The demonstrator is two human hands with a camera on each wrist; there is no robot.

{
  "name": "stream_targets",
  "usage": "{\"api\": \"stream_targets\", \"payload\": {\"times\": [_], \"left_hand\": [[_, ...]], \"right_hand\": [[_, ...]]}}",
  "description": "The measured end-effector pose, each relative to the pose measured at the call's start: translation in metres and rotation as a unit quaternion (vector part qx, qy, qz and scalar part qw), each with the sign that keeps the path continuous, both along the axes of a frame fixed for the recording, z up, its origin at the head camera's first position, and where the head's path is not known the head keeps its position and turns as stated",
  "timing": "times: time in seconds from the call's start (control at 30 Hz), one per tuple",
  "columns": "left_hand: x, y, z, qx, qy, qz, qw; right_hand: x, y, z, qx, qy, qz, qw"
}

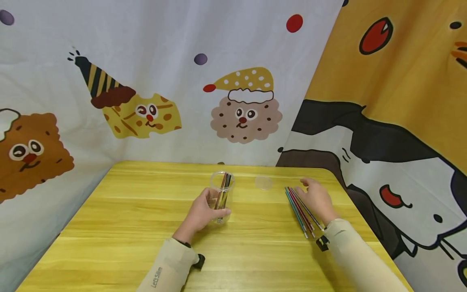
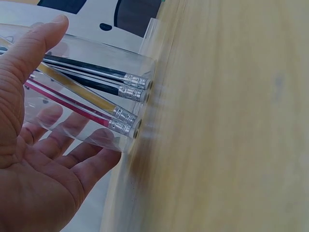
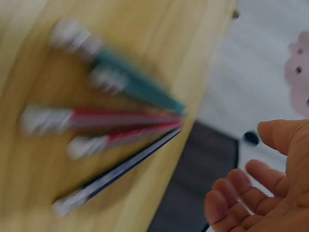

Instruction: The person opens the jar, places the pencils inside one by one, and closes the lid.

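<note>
In the head view my left hand (image 1: 201, 211) grips a clear plastic cup (image 1: 229, 202) standing on the table, its thumb and fingers around the side. Several pencils (image 2: 87, 96) lean inside the cup; the left wrist view shows black, yellow and pink ones, their silver ends at the base. My right hand (image 1: 316, 198), holding nothing, hovers beside a loose bunch of pencils (image 1: 299, 211) on the right of the table. In the right wrist view its fingers are relaxed and apart from the teal, red and dark blue pencils (image 3: 125, 169), whose ends look blurred.
A clear round disc (image 1: 263, 182) lies on the wooden table (image 1: 146, 243) between the cup and the loose pencils. Behind the table's far edge hangs a curtain (image 1: 175, 32) printed with cartoon figures, and it continues along the right side.
</note>
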State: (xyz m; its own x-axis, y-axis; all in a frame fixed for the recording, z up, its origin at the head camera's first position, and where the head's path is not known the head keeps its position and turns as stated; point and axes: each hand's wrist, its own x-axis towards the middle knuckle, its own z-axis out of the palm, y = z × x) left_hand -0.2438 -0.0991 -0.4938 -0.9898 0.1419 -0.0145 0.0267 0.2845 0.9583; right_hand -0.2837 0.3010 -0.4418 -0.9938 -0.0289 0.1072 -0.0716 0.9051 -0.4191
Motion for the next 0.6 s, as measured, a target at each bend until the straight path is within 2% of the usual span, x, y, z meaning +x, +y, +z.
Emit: {"api": "stream_targets", "payload": {"times": [0.13,0.23,0.43,0.6], "left_hand": [[0.000,0.000,-0.001,0.003,0.001,-0.001,1.0000],[0.001,0.000,-0.001,0.003,0.001,-0.004,1.0000],[0.002,0.000,0.000,0.002,0.002,-0.004,1.0000],[0.001,0.000,0.000,0.000,0.001,-0.002,1.0000]], "right_hand": [[-0.003,0.022,-0.011,0.020,-0.056,-0.026,0.998],[-0.004,0.032,-0.019,0.034,-0.084,-0.030,0.995],[-0.007,0.043,-0.034,0.047,-0.104,-0.025,0.993],[-0.009,0.044,-0.039,0.057,-0.102,-0.024,0.993]]}}
